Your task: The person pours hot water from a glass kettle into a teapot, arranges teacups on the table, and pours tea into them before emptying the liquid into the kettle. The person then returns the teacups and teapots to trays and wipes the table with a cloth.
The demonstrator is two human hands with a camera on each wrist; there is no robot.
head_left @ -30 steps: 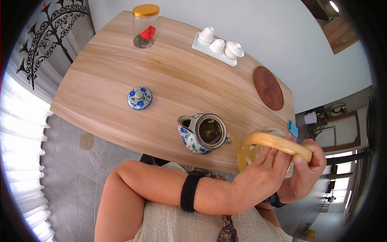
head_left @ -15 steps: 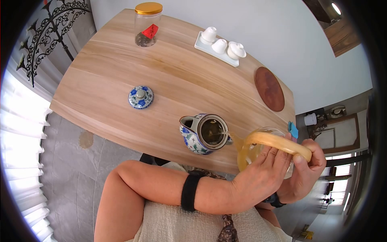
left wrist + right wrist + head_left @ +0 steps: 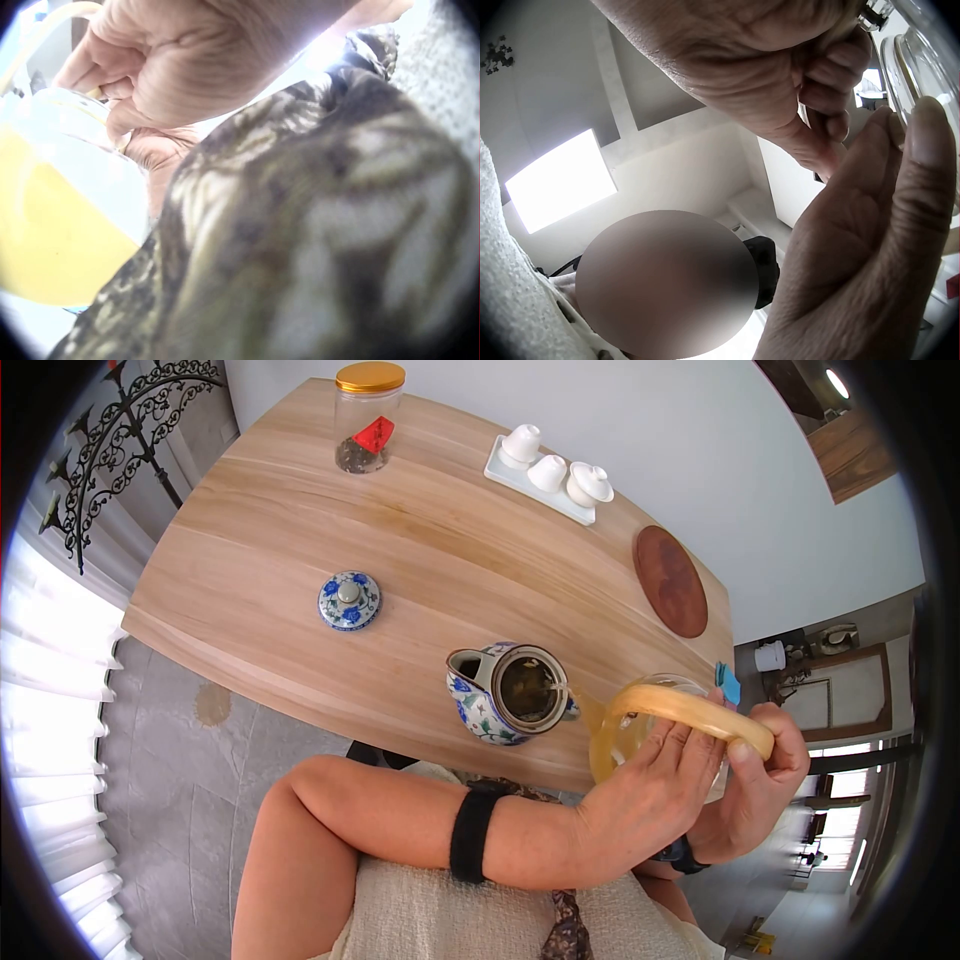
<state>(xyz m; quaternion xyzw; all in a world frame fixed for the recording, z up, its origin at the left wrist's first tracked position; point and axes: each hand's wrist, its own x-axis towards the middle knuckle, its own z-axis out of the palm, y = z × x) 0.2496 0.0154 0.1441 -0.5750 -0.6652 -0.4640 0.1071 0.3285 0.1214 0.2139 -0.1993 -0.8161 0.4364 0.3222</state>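
One jug (image 3: pixel 604 745), near right, is tipped toward the teapot (image 3: pixel 480 710), handle (image 3: pixel 690 710) gripped by right hand (image 3: pixel 762 790), apparently steadied by left hand's (image 3: pixel 640 810) extended fingers.

In head view, can't see all of glass pitcher (image 3: pixel 628 732), pt hidden behind L hand (image 3: pixel 640 800) & handle (image 3: pixel 700 716); can't see L thumb, nor all R hand (image 3: pixel 755 790) fingers. Can't read red tag (image 3: pixel 375 435), too sm. Can't ID blue item (image 3: pixel 727 683). Can't see top of candle stand (image 3: pixel 130 425), cut off. In L wrist view, can't see whole pitcher, cut by L edge. In R wrist view, can't make out face (image 3: pixel 667 285), blurred
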